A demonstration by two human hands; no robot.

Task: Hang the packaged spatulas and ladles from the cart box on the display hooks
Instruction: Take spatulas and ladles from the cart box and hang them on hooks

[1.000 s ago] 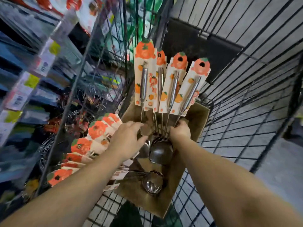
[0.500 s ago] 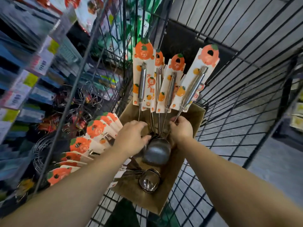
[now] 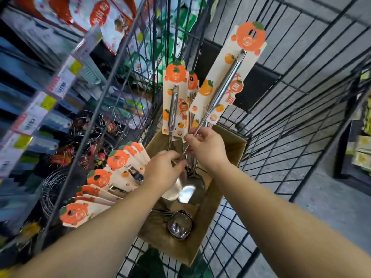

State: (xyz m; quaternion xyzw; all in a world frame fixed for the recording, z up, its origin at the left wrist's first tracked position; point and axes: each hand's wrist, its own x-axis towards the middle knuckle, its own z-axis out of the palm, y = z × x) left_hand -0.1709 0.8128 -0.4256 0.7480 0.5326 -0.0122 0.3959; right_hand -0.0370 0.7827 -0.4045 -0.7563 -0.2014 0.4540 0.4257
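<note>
Pinching the thin metal shaft of one carded ladle (image 3: 224, 83), my right hand (image 3: 206, 146) holds it tilted above the cardboard box (image 3: 230, 177) in the wire cart (image 3: 281, 137). My left hand (image 3: 162, 171) grips the shafts of the other carded utensils (image 3: 174, 105) standing upright in the box beside it.

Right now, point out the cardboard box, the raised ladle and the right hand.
cardboard box (image 3: 233, 144): head view, far right wall.
raised ladle (image 3: 224, 88): head view, steel handle.
right hand (image 3: 207, 146): head view, back of hand.
</note>
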